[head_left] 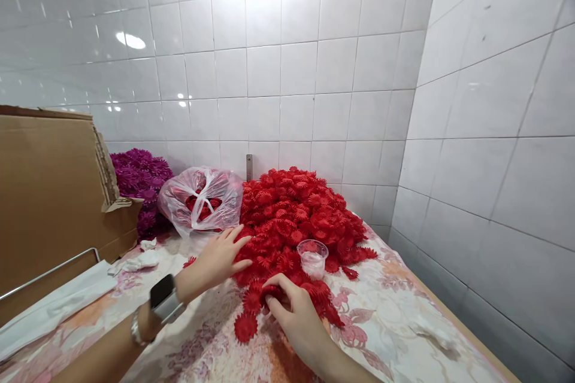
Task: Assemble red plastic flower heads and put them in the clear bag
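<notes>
A big heap of red fabric flower pieces (296, 209) with jagged petal edges lies on the table in front of me. My left hand (220, 254) reaches over the heap's left side, fingers spread, with nothing visible in it. Near the front of the heap, my right hand (294, 311) pinches a red fabric flower (271, 295) between thumb and fingers. A single loose red flower (245, 327) rests on the cloth just left of that hand. Behind my right hand, a small clear plastic cup (313, 258) with whitish contents stands against the red pieces.
A tied clear plastic bag (202, 200) holding red pieces sits behind my left hand. Further left are a purple flower heap (141, 182) and a cardboard box (49, 173). White tiled walls bound the table's back and right. A flowered cloth (395, 323) covers the table.
</notes>
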Available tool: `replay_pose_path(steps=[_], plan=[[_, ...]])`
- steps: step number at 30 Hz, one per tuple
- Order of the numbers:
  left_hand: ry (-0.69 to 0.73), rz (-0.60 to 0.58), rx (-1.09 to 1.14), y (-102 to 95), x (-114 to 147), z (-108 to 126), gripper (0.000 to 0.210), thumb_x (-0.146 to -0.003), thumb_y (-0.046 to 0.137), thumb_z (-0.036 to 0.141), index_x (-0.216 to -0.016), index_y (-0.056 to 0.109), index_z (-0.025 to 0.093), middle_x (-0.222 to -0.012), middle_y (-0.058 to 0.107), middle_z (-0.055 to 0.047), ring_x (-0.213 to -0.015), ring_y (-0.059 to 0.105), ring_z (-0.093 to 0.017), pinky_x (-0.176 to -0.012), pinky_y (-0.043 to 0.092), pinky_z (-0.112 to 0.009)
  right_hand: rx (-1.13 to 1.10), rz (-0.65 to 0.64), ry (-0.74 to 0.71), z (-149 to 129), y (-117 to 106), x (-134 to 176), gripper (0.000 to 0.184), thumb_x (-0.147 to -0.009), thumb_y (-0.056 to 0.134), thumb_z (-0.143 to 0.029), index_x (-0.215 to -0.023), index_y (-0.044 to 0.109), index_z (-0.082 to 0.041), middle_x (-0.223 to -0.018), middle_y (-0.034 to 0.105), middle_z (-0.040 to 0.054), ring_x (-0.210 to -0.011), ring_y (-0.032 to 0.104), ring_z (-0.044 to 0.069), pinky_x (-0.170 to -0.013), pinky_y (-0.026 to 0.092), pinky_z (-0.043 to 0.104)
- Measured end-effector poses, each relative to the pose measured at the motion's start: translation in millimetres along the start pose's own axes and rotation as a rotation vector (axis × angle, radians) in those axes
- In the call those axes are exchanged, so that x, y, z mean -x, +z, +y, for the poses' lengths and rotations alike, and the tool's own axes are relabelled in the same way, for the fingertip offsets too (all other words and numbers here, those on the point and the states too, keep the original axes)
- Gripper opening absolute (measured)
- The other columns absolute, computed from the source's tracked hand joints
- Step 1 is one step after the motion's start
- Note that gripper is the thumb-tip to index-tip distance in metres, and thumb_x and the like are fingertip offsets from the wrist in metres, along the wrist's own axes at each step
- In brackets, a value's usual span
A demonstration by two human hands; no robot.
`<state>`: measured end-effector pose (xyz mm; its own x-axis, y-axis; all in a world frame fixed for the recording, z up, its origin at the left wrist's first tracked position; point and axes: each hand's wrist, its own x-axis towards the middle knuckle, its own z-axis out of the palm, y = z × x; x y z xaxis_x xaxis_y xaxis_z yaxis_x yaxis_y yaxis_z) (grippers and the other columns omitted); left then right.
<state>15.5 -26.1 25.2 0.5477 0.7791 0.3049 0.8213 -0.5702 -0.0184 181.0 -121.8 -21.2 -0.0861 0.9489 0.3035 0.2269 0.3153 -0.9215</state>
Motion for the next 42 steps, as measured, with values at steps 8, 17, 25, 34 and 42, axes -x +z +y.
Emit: replay_pose_path(steps=[8, 17, 25, 34, 42], plan=[[-0.424, -0.291, 0.064, 23.2, 84, -41, 0.08, -0.076, 0.041, 0.057, -0.14, 0.019, 0.014, -0.145, 0.019, -0.017, -0.131, 0.019, -0.037, -0.102, 0.021, -0.051, -0.01, -0.023, 0.01, 6, 1, 0, 0.011, -0.077, 0.044, -0.02, -0.077, 0.054, -0.018, -0.068, 0.057, -0.0006, -0.064, 0.052, 0.015, -0.062, 0.039, 0.025], [-0.155, -0.259, 0.366, 40.5, 53, -24, 0.103, -0.065, 0.055, 0.061, -0.141, -0.001, 0.018, -0.147, -0.008, -0.015, -0.134, -0.003, -0.029, -0.106, 0.014, -0.046, 0.009, -0.02, -0.05, 5, 0, 1, 0.013, -0.077, 0.044, -0.018, -0.077, 0.057, -0.018, -0.074, 0.061, 0.001, -0.07, 0.054, 0.016, -0.067, 0.04, 0.025], [-0.038, -0.212, 0.385, 56.4, -14, 12, 0.097, -0.062, 0.066, 0.044, -0.139, 0.009, 0.031, -0.148, -0.01, -0.012, -0.133, -0.004, -0.037, -0.102, 0.018, -0.055, 0.012, 0.009, -0.042, 1, -4, -1, 0.013, -0.076, 0.044, -0.017, -0.077, 0.057, -0.017, -0.071, 0.062, 0.001, -0.068, 0.055, 0.016, -0.066, 0.041, 0.026], [-0.2, -0.127, 0.279, 76.0, -77, 34, 0.053, -0.074, 0.06, 0.026, -0.123, 0.044, 0.016, -0.134, 0.035, -0.02, -0.12, 0.04, -0.034, -0.095, 0.035, -0.045, -0.011, 0.02, -0.025, -3, -5, -3, 0.014, -0.076, 0.043, -0.014, -0.074, 0.057, -0.018, -0.073, 0.063, 0.001, -0.071, 0.057, 0.016, -0.068, 0.041, 0.026], [-0.156, -0.057, 0.285, 26.2, -99, 19, 0.027, -0.084, 0.05, 0.03, -0.107, 0.054, 0.015, -0.106, 0.057, -0.007, -0.091, 0.057, -0.018, -0.078, 0.048, -0.038, -0.059, -0.005, -0.009, 4, 2, -1, 0.015, -0.076, 0.043, -0.015, -0.075, 0.058, -0.018, -0.07, 0.062, 0.0012, -0.067, 0.057, 0.016, -0.062, 0.042, 0.024]])
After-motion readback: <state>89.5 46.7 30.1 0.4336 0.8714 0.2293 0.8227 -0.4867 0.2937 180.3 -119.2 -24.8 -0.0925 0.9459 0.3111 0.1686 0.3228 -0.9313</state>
